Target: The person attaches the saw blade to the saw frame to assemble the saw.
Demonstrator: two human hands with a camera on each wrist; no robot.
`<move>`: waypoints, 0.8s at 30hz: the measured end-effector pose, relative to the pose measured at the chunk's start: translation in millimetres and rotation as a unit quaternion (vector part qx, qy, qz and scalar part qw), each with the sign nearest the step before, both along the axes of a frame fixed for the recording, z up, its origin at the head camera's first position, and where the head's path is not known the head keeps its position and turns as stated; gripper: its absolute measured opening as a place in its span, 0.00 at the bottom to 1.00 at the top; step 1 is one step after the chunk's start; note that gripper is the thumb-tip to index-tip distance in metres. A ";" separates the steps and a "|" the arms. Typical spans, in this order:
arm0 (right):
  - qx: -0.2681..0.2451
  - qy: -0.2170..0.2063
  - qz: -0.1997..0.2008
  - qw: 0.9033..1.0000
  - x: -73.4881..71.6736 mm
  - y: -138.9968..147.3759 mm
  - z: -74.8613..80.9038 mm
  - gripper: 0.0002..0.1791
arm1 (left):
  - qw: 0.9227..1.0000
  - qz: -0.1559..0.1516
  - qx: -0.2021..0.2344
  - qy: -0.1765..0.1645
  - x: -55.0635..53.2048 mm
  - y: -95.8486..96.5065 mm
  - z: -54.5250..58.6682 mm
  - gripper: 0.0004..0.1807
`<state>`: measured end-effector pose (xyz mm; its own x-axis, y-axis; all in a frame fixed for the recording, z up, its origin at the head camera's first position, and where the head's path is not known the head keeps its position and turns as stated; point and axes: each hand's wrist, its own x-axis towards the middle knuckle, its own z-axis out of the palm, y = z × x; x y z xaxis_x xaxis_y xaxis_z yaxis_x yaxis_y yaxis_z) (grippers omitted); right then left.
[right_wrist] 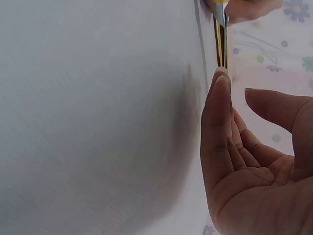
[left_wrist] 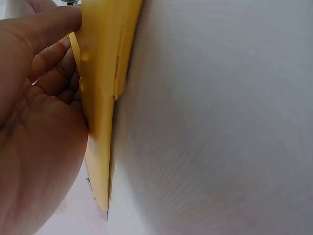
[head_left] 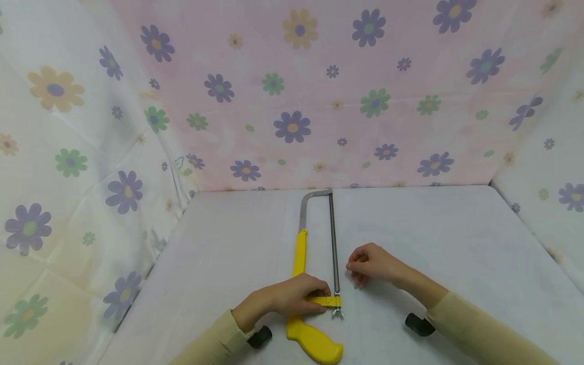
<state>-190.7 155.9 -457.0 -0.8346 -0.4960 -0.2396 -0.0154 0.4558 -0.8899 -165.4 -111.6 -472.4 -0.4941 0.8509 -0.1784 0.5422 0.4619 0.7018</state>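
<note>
A hacksaw (head_left: 299,253) with a yellow handle and a grey metal bow lies on the white table, its handle toward me. Its straight blade side (head_left: 334,243) runs along the right, ending at a wing nut (head_left: 337,313) near the handle. My left hand (head_left: 292,295) lies over the yellow frame and pinches the short yellow arm just behind the wing nut. Close up in the left wrist view, the thumb and fingers are against the yellow frame (left_wrist: 105,63). To the right of the blade, my right hand (head_left: 371,263) holds nothing, its fingers loosely bent and the thumb apart from them.
The white table (head_left: 410,223) reaches back to a pink flowered cloth (head_left: 328,101). More flowered cloth (head_left: 68,177) hangs along the left side, and again on the right. A black strap piece (head_left: 420,324) shows at the right sleeve, another (head_left: 260,337) at the left.
</note>
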 end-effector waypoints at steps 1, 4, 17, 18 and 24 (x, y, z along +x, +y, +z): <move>0.001 0.002 0.006 1.000 2.8 0.1 1.0 0.09 | 1.000 -0.002 0.003 0.001 -0.2 -0.4 -0.4 0.09; 0.006 0.007 0.024 1.000 10.7 0.5 4.3 0.09 | 1.000 -0.004 0.013 0.004 -0.2 -1.0 -0.8 0.10; 0.006 -0.033 0.108 0.994 42.0 -2.0 8.9 0.10 | 0.998 0.006 0.038 0.042 0.0 -2.1 0.4 0.12; 0.005 -0.036 0.114 0.993 44.5 -2.8 8.2 0.10 | 0.998 0.008 0.038 0.040 -0.1 -2.1 0.2 0.11; 0.010 -0.034 0.132 0.991 57.1 -10.0 6.8 0.08 | 0.999 0.013 0.040 0.032 -0.1 -1.7 0.0 0.11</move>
